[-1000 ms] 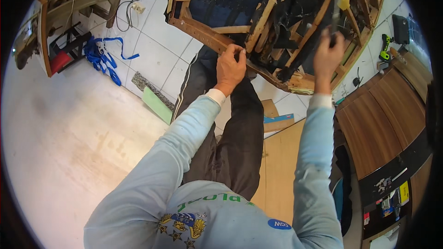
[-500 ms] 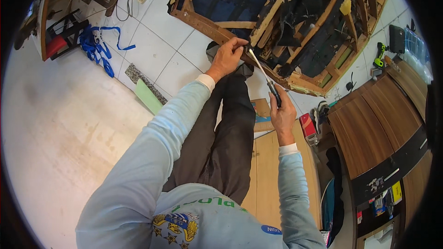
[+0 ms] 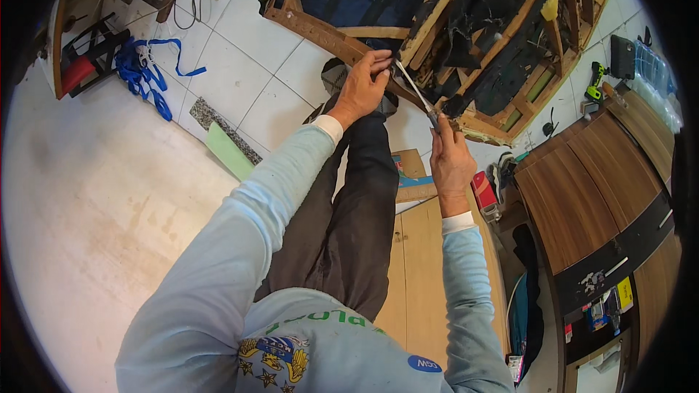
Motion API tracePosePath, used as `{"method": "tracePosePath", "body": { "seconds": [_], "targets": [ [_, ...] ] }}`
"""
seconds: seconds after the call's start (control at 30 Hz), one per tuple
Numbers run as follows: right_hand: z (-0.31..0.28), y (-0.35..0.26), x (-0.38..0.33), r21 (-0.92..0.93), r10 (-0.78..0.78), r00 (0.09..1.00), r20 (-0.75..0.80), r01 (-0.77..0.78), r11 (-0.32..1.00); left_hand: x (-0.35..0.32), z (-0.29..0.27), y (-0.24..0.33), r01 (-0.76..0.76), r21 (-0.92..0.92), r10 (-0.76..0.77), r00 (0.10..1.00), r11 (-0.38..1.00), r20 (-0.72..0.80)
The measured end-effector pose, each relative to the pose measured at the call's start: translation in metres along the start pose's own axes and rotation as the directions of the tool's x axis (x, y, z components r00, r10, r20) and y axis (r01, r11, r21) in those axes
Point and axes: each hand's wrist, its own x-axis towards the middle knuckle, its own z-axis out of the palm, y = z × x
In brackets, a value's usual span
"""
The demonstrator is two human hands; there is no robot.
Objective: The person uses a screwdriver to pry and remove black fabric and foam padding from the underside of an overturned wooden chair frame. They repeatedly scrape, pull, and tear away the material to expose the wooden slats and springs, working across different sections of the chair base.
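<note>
A screwdriver (image 3: 413,87) with a pale metal shaft and a dark handle is gripped in my right hand (image 3: 453,164). Its shaft slants up and left, so that the tip meets the near edge of a wooden furniture frame (image 3: 349,46). My left hand (image 3: 361,89) is at that same edge, just left of the tip. Its fingers are curled and pressed together there; what they pinch is hidden. Torn black fabric (image 3: 466,33) hangs among the frame's bare wooden slats.
On the tiled floor to the left lie a blue strap (image 3: 149,76) and a light green board (image 3: 229,151). At the right stands a brown wooden cabinet (image 3: 582,189), with a green-and-black power drill (image 3: 597,81) beyond it. A red box (image 3: 483,189) is beside my right forearm.
My right hand has moved forward and turned more back-up, now covering most of the screwdriver's handle. The left hand stays at the frame edge, its fingers shifted slightly. The whole view has shifted a little.
</note>
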Motion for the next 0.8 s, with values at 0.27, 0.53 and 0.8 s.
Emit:
{"method": "tracePosePath", "body": {
  "seconds": [0.27, 0.53, 0.8],
  "targets": [
    [-0.023, 0.022, 0.029, 0.423, 0.214, 0.887, 0.410, -0.393, 0.817, 0.000, 0.003, 0.006, 0.052, 0.051, -0.054, 0.998, 0.997, 0.040],
    [-0.030, 0.044, 0.060, 0.274, 0.215, 0.799, 0.561, -0.425, 0.863, 0.000, 0.004, 0.001, 0.024, 0.082, -0.025, 1.000, 0.996, 0.011],
    [-0.004, 0.005, 0.076, 0.426, -0.070, 0.429, 0.901, -0.903, -0.053, -0.001, 0.010, -0.001, 0.012, 0.043, -0.008, 0.996, 0.999, -0.084]
  ]
}}
